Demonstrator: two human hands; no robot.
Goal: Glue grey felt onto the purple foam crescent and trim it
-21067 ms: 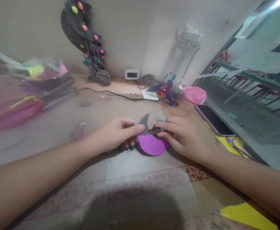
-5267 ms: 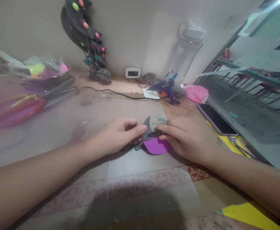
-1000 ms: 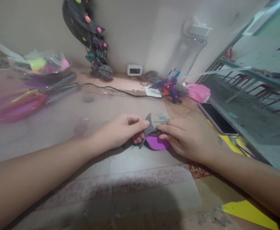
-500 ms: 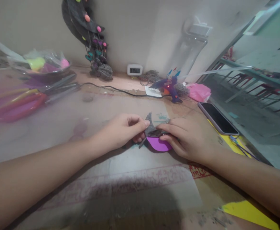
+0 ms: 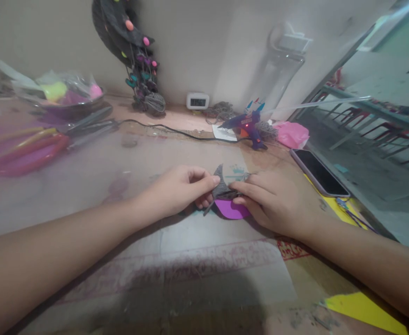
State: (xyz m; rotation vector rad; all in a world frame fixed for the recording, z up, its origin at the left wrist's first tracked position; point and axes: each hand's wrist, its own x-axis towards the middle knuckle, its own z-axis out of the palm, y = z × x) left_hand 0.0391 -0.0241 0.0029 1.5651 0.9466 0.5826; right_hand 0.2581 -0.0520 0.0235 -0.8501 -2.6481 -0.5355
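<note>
A small dark grey piece (image 5: 220, 186) with a pointed, curved tip, wrapped in yarn-like strands, is held between both hands. My left hand (image 5: 197, 186) pinches its left side between thumb and fingers. On its right side, my right hand (image 5: 260, 193) has its fingers closed on the grey material. Just below the grey piece, a rounded purple piece (image 5: 231, 210) shows, partly covered by my right fingers. A short grey end sticks out under my left fingertips.
A glue gun (image 5: 248, 124) with a lit red light, grey yarn, pink plastic (image 5: 291, 134) and a small clock (image 5: 198, 101) stand behind. Scissors (image 5: 51, 149) and a bowl (image 5: 68, 109) lie left. A phone (image 5: 319, 172) and yellow paper (image 5: 365, 309) are right.
</note>
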